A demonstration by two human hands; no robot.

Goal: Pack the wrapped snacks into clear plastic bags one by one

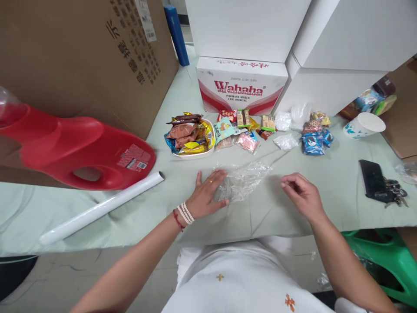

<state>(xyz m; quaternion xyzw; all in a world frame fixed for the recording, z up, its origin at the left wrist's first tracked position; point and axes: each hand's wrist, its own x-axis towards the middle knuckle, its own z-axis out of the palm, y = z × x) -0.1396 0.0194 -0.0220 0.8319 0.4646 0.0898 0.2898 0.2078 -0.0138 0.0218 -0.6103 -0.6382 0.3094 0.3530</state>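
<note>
Left hand (210,191) spread on crumpled clear plastic (246,181), right hand (301,193) nearby, fingers curled together.

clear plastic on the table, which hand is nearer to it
Left: the left hand is at the left edge of the clear plastic, overlapping it in view; the right hand is apart, to its right.

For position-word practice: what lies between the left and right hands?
The head view shows crumpled clear plastic film at the left hand, then bare pale green cloth before the right hand.
</note>
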